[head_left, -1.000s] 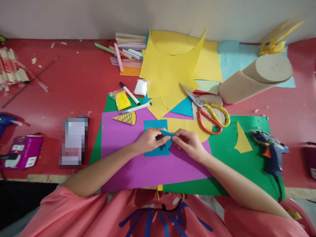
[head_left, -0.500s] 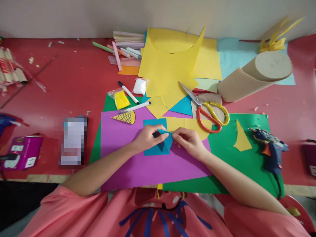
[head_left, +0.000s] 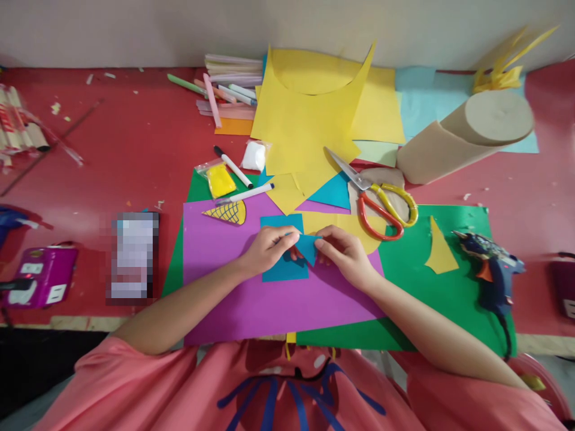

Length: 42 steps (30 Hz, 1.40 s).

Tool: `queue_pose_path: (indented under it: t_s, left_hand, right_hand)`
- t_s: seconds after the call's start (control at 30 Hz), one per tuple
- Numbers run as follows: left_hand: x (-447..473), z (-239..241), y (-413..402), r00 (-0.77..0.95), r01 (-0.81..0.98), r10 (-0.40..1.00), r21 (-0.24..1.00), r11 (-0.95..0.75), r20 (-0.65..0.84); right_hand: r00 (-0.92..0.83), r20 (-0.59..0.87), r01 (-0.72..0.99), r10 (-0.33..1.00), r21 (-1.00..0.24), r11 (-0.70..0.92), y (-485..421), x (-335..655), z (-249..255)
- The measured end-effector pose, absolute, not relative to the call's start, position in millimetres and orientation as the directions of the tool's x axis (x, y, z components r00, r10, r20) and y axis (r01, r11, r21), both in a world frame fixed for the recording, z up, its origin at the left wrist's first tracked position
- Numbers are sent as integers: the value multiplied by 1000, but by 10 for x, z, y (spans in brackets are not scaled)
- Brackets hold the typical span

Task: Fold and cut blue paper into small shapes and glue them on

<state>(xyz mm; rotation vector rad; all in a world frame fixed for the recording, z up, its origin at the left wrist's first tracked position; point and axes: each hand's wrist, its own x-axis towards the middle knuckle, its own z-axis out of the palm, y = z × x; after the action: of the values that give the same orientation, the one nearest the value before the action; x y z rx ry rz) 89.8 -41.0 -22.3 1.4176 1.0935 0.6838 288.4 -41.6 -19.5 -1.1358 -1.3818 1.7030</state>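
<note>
A small blue paper triangle (head_left: 308, 246) is pinched between my two hands, point downward. My left hand (head_left: 272, 248) grips its left corner with thumb and fingers. At the right corner, my right hand (head_left: 344, 251) has closed on it, thumb on top. Beneath them a blue paper square (head_left: 283, 272) lies on a purple sheet (head_left: 269, 311). Just beyond the right hand is a curved yellow paper piece (head_left: 359, 227). A yellow cone-shaped cutout with a blue grid (head_left: 228, 213) lies to the left.
Scissors (head_left: 372, 191) with red and yellow handles lie beyond my right hand. A blue glue gun (head_left: 492, 269) rests at right on a green sheet (head_left: 449, 311). Markers (head_left: 247, 194), clay packets (head_left: 221, 181), a cardboard roll (head_left: 467, 137) and a phone (head_left: 132, 257) lie around.
The blue triangle has turned in my fingers: it now lies flatter, its point downward, where it was folded and tilted before. My left thumb has shifted up to its corner.
</note>
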Motion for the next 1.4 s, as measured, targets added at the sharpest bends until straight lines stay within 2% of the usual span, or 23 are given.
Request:
queue_pose_path:
  t_s: [0.1, 0.2, 0.43, 0.6, 0.7, 1.03, 1.2, 1.4]
  left_hand:
    - [902, -234, -408, 381, 178, 911, 980, 94, -157]
    - [902, -243, -408, 362, 191, 921, 978, 78, -144]
    - [930, -253, -395, 330, 440, 942, 892, -103, -54]
    - [949, -276, -404, 303, 483, 953, 866, -133, -23]
    - [956, -284, -410, 302, 477, 953, 869, -133, -20]
    - [952, -266, -423, 328, 421, 943, 902, -94, -55]
    - [940, -285, -419, 338, 427, 941, 894, -138, -16]
    - [929, -289, -429, 347, 442, 938, 878, -184, 22]
  right_hand:
    - [-391, -259, 8, 883, -961, -278, -406, 2886, -186]
    - [-401, -244, 8, 883, -965, -263, -403, 2888, -194]
    - [-379, -249, -9, 891, -962, -272, -427, 2867, -215]
    - [-408, -200, 106, 891, -980, -171, -449, 2866, -264]
    - [-427, -194, 144, 883, -979, -145, -447, 2869, -255]
    - [-412, -206, 64, 887, -978, -197, -442, 2860, -225]
    - [-407, -205, 41, 890, -978, -206, -437, 2859, -237]
    - [-432, -170, 128, 886, -984, -126, -431, 2882, -240]
